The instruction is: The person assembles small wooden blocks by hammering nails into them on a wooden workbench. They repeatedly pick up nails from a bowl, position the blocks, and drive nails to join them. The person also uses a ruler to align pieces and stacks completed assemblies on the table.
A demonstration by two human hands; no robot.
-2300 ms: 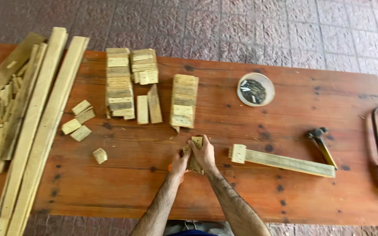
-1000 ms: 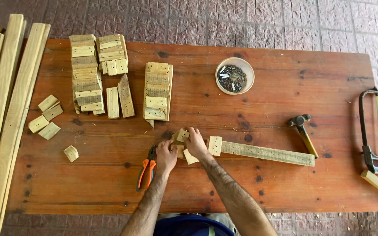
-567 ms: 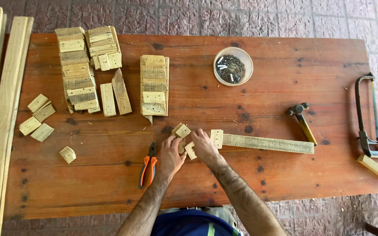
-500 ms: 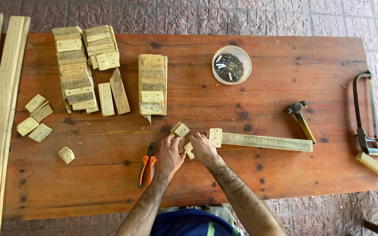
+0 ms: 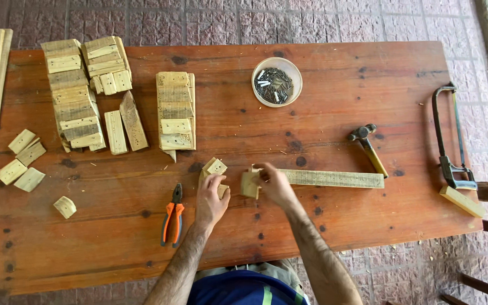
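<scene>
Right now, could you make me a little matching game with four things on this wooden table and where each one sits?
Things:
1. pliers
2. bowl of nails
3. hammer
4. hacksaw

Places:
A. far right edge of the table
B. just left of the left hand
C. above the long strip, at its right end
D. far side, middle

Pairs: 1-B, 2-D, 3-C, 4-A

One hammer [image 5: 366, 146], one pliers [image 5: 172, 216], one hacksaw [image 5: 451, 141]
</scene>
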